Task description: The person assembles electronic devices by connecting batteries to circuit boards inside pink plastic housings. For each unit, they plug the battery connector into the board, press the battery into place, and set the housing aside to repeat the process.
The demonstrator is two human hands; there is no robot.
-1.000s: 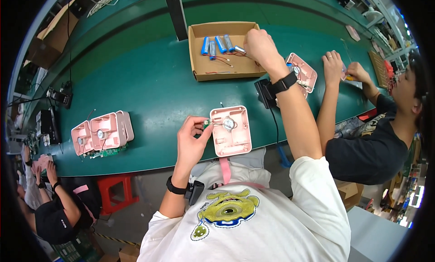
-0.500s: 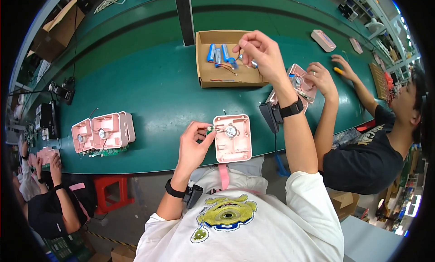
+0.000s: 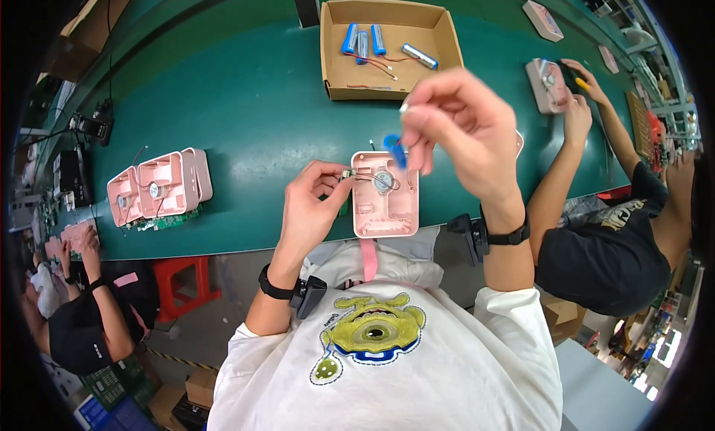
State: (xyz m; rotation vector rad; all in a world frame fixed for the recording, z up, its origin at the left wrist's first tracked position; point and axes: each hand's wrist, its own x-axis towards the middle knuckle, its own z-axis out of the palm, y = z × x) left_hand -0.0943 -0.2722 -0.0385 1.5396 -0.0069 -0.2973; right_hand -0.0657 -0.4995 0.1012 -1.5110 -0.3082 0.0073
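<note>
My left hand [image 3: 314, 196] is closed at the left edge of an open pink plastic housing [image 3: 406, 226]. Between its thumb and fingers is a small green circuit board [image 3: 346, 176], mostly hidden by them. Thin wires run from there to a round silver speaker [image 3: 383, 180] inside the housing. My right hand [image 3: 458, 125], blurred by motion, is raised above and to the right of the housing, its fingers pinched together. A small blue part [image 3: 397, 152] on a thin wire hangs from it, too smeared to name exactly.
A cardboard tray [image 3: 395, 94] holding several blue batteries [image 3: 420, 56] with wires lies beyond the housing on the green table [image 3: 253, 133]. More pink housings [image 3: 175, 185] stand at left. On the right, a co-worker's hands [image 3: 575, 118] handle another pink housing [image 3: 547, 88].
My right hand has come back from the tray toward me, the blue part dangling from it. My left hand keeps its hold beside the housing. The co-worker's pink housing has moved farther right.
</note>
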